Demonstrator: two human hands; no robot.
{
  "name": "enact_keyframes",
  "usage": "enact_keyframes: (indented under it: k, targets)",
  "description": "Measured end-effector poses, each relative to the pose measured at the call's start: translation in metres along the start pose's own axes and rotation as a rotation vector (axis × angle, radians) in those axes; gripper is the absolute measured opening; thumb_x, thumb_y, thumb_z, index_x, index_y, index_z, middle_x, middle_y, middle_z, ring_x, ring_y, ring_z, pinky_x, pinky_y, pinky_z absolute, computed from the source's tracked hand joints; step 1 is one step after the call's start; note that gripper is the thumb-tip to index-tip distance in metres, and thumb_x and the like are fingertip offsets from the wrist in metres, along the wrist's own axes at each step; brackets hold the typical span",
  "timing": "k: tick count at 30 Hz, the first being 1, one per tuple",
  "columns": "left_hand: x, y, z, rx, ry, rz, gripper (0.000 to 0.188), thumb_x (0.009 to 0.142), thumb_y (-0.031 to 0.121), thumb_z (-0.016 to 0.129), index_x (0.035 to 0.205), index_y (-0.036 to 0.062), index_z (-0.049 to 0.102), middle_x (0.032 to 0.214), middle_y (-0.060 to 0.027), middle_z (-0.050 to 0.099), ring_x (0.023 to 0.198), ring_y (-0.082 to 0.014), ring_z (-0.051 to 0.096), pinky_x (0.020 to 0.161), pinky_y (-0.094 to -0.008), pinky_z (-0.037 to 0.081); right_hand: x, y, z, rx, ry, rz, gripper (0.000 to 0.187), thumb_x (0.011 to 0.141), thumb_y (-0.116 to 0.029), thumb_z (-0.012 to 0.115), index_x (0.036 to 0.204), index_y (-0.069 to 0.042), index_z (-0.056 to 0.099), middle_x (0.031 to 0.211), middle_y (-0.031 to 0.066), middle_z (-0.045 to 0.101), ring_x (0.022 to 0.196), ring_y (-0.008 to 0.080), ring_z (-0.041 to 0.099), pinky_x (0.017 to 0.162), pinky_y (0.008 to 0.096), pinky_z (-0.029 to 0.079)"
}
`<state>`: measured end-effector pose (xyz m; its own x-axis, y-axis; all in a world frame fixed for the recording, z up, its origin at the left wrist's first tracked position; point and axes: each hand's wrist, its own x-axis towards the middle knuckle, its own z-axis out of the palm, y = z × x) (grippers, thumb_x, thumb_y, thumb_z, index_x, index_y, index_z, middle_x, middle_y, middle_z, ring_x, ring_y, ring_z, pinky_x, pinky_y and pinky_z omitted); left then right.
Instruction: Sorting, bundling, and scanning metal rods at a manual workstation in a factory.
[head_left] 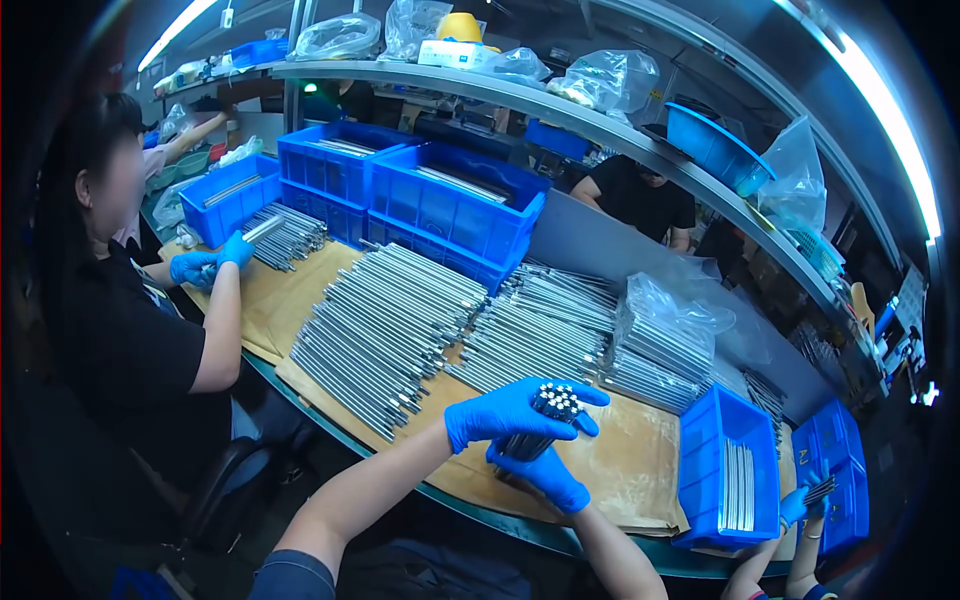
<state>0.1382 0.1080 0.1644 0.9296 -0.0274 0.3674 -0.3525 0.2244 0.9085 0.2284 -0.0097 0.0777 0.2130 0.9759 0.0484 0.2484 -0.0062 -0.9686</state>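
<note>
My left hand [500,412], in a blue glove, curls round the upper part of a bundle of thin metal rods [556,402], whose bright round ends face up towards me. Lower down, my right hand [543,476], gloved the same way, closes round the bundle's lower part. The rods are held tilted above the brown paper on the bench. To the left of my hands lies a wide layer of similar silver rods [385,325]. Behind them a second group of rods [540,335] is spread out.
Blue bins [450,205] holding rods stand at the back. A blue bin with rods [700,470] is at my right. Clear plastic covers a rod stack [660,345]. A gloved co-worker [130,300] sits left; another person's gloved hands [800,505] hold rods at far right. A shelf [560,95] runs overhead.
</note>
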Motion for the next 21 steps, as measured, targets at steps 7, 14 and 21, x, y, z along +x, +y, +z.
enact_keyframes:
  k: [7,14,21]
  targets:
    - [-0.006,-0.002,0.007,0.003,-0.045,-0.082,0.047,0.077,0.005,0.066,0.122,0.0026,0.053,0.074,-0.0035,0.061,0.071,-0.0106,0.058,0.072,-0.0246,0.050,-0.007,0.042,0.001,-0.071,-0.065,-0.010,0.025,0.081,-0.019,0.067,0.099,-0.006,0.055,0.095,0.0064,0.057,0.092,0.0155,0.055,0.081,0.0327,0.046]
    - [-0.001,-0.002,0.003,0.014,-0.147,-0.102,0.039,0.076,0.006,0.068,0.114,0.0024,0.057,0.073,-0.0030,0.059,0.066,-0.0087,0.055,0.067,-0.0229,0.049,-0.007,0.040,0.001,-0.012,-0.075,-0.009,0.027,0.079,-0.015,0.070,0.101,-0.005,0.057,0.095,0.0054,0.059,0.091,0.0150,0.057,0.081,0.0311,0.047]
    - [0.009,-0.014,0.021,0.011,0.291,-0.035,0.030,0.077,0.011,0.069,0.104,0.0029,0.060,0.077,-0.0028,0.060,0.066,-0.0078,0.055,0.062,-0.0229,0.049,-0.010,0.036,0.013,0.177,0.120,0.094,0.026,0.077,-0.014,0.071,0.096,-0.005,0.056,0.090,0.0038,0.058,0.082,0.0127,0.056,0.073,0.0294,0.047]
